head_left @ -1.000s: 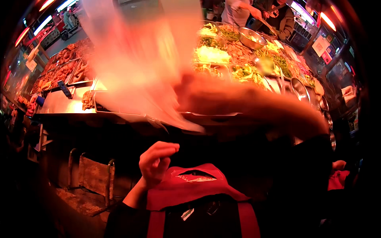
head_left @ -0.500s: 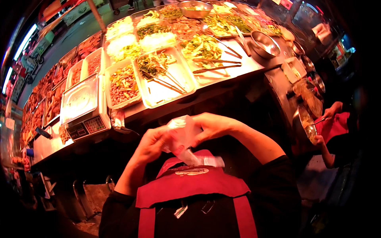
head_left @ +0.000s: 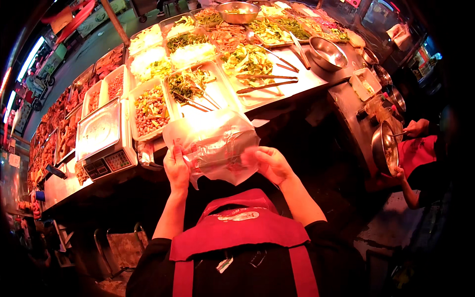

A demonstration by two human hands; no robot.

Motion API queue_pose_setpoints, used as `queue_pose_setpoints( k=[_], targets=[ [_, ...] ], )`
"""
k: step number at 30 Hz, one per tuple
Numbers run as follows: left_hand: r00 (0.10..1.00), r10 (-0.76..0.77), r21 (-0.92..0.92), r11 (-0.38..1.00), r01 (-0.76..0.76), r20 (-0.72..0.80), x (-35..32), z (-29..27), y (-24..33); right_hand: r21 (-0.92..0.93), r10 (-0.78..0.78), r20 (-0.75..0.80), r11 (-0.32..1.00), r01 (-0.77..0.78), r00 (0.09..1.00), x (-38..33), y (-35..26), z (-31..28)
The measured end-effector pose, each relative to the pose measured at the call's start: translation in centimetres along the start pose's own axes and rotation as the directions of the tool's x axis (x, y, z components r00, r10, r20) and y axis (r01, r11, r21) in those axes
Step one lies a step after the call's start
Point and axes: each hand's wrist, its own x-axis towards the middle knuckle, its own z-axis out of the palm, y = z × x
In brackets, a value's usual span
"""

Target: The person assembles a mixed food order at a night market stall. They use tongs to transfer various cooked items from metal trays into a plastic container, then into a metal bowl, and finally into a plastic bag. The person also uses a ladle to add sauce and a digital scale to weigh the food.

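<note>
A whitish see-through plastic bag [head_left: 217,148] with red print is spread out in front of me, overlapping the counter's near edge. My left hand [head_left: 176,166] is closed on the bag's left edge, thumb on the near face. My right hand [head_left: 272,166] is at the bag's right side; its fingertips are smeared by motion, so their grip on the film is unclear. Just beyond the bag is a white tray [head_left: 185,69] of greens with tongs, its near end covered by the bag. Left of that, a tray of peanuts and diced vegetables [head_left: 150,113] sits beside a scale [head_left: 101,136].
Trays of sliced vegetables [head_left: 250,62] and dark cooked food [head_left: 54,116] fill the counter. Tongs [head_left: 267,83] and a steel bowl [head_left: 328,53] are at its right. A co-worker's hands [head_left: 408,148] hold a steel bowl [head_left: 384,148] at a side table. A metal-framed chair [head_left: 123,247] stands lower left.
The bunched plastic bag has been spread wide and moved outward toward the trays. My hands have moved away from my chest and apart. The co-worker's bowl has tilted more toward view.
</note>
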Motion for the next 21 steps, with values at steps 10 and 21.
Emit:
queue_pose_setpoints(
  k=[10, 21],
  targets=[
    [0.974, 0.220, 0.263, 0.944, -0.198, -0.058, -2.0, 0.0, 1.0, -0.244, -0.177, -0.208, 0.962, 0.124, 0.962, 0.8, 1.4, 0.2],
    [0.850, -0.204, 0.398, 0.917, -0.007, 0.485, -5.3, 3.3, -1.2, -0.430, -0.195, -0.223, 0.899, 0.083, 0.955, 0.3, 4.3, -0.1]
  ],
)
